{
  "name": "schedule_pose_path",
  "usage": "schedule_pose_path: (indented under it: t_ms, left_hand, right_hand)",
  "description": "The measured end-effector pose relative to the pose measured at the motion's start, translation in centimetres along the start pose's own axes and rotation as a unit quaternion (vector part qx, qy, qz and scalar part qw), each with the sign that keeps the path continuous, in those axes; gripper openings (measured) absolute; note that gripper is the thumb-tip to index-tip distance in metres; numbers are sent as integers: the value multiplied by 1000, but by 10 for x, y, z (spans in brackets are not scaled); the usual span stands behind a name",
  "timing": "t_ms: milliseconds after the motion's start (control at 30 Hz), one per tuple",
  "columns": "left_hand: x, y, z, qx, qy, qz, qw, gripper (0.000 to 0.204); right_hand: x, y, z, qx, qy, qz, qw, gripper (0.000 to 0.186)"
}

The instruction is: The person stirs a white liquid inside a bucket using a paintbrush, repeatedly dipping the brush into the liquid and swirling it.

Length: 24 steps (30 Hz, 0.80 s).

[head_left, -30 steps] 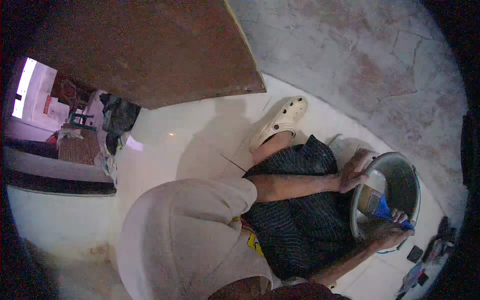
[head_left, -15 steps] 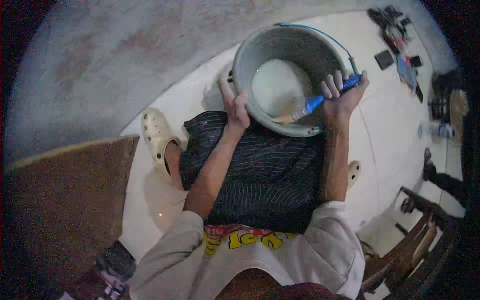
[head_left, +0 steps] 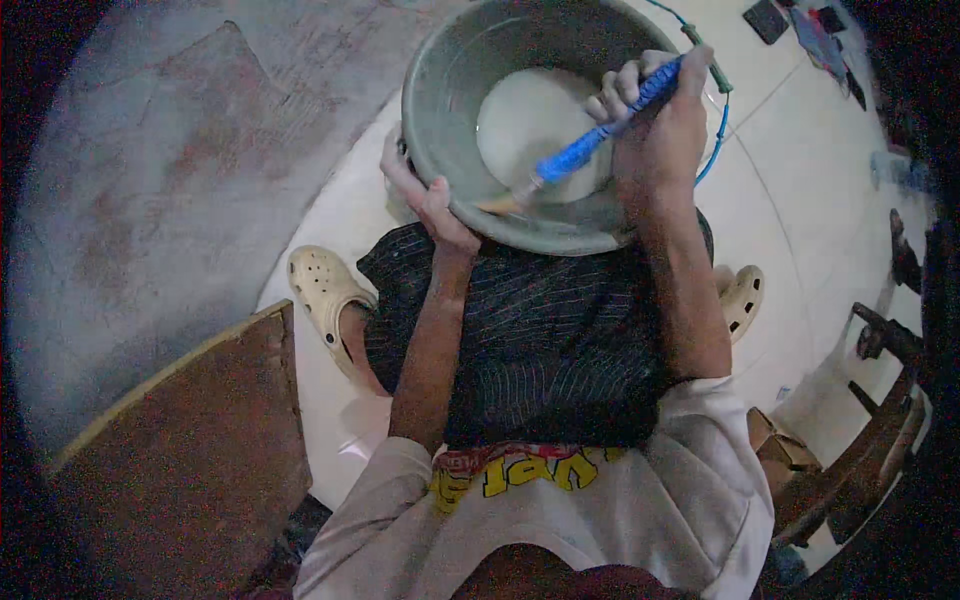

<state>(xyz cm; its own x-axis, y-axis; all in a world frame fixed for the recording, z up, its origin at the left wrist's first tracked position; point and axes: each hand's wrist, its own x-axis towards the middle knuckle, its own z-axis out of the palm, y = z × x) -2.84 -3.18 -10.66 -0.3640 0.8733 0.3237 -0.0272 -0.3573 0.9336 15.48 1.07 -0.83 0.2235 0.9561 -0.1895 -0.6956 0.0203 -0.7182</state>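
A grey-green bucket (head_left: 437,130) stands between my feet, with a pool of white liquid (head_left: 530,120) on its bottom. My left hand (head_left: 437,213) grips the bucket's near-left rim, thumb on top and fingers around the outside. In my right hand (head_left: 660,120), fingers are wrapped round the blue handle of a paintbrush (head_left: 575,155). Slanting down to the left across the bucket, the brush has its pale bristles at the inside of the near rim; they are slightly blurred. The bucket's thin blue bail (head_left: 717,125) hangs to the right, past my right wrist.
A wall with patchy grey paint (head_left: 190,170) rises at the left and far side. At lower left leans a brown board (head_left: 190,440). Pale floor tiles (head_left: 770,200) lie at right, with dark small items (head_left: 765,22) at far right and wooden furniture (head_left: 850,460) at lower right.
The bucket appears farther up and left as the view shifts. The bristles have moved left along the near inner wall, and the brush handle is more raised. The bail has dropped toward the right side.
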Motion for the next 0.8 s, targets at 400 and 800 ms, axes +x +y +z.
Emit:
schedule_pose_path:
  t_ms: [400, 800]
  left_hand:
    - [-1, -9, -2, 60, 11, 5, 998, 79]
    - [1, -3, -1, 65, 0, 29, 997, 79]
  right_hand:
    - [7, -10, 4, 14, 39, -42, 998, 59]
    - [12, -38, -19, 25, -24, -39, 999, 51]
